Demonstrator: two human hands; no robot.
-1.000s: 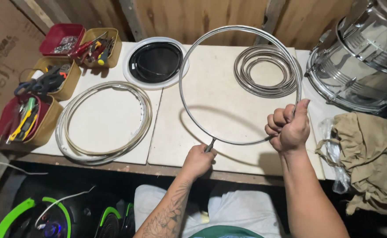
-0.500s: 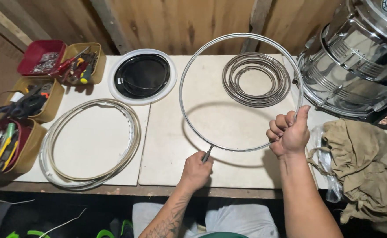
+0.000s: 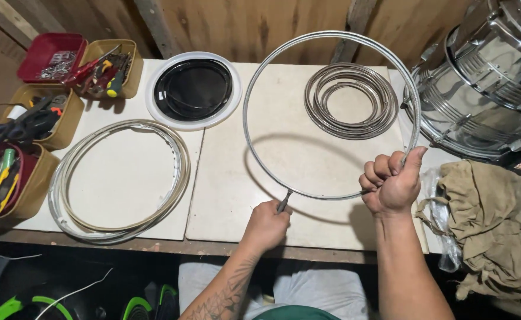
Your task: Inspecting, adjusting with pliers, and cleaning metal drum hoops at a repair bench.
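A pale counter (image 3: 231, 195) fills the middle of the frame, with a steel drum (image 3: 486, 83) at the upper right and a big metal ring (image 3: 331, 112) held tilted above the counter's centre. The right hand (image 3: 391, 184) has its grip clamped on the ring's lower right rim. The left hand (image 3: 266, 225), at lower centre, has its grip closed on a small tool (image 3: 283, 201) touching the ring's bottom edge.

Tool-filled bins (image 3: 32, 124), black-and-white drumhead (image 3: 193, 90), coiled metal hoops (image 3: 350, 101), steel drum (image 3: 488, 83), khaki cloth (image 3: 491, 231)

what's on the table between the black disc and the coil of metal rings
In the head view, the left arc of the big hoop, held up by both hands, crosses that stretch between black disc and coil; otherwise bare tabletop.
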